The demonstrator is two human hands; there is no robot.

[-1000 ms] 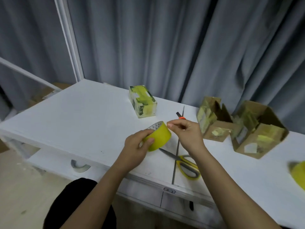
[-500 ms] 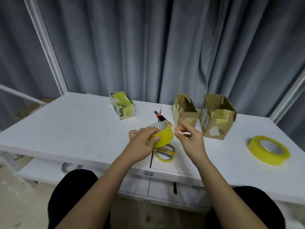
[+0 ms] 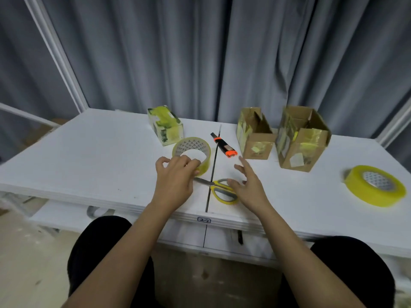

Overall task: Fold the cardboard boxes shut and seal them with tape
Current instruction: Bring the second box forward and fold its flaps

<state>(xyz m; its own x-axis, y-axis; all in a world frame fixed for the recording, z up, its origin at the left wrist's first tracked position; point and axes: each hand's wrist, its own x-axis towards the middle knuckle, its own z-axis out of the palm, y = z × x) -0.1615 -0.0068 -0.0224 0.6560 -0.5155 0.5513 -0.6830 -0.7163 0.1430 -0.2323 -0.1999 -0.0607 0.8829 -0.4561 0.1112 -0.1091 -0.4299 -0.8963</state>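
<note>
Grey curtains hang behind the white tabletop (image 3: 89, 152), which carries everything I need. L hand (image 3: 175, 174) grips the near wall of the yellow tape roll (image 3: 192, 152), fingers curled over its rim, roll lying flat near the middle of the tabletop. R hand (image 3: 246, 181) hangs spread, fingers straight, holding nothing, just above the yellow scissors (image 3: 222, 190) by the front edge. Two cardboard boxes (image 3: 255, 134) sit w/ flaps up toward the back edge, right of centre; a third box (image 3: 165, 125), already taped, stands back left. Orange-and-black cutter (image 3: 223, 146) lies btwn roll and boxes; spare roll (image 3: 375, 185) at the right edge. My guess at the step: find the tape's free end. To do it well I'd keep the roll pinned w/ L, feel round the outer wrap w/ an R nail, peel slowly so it doesn't split, then bring a box close and fold its flaps before pulling a length
</note>
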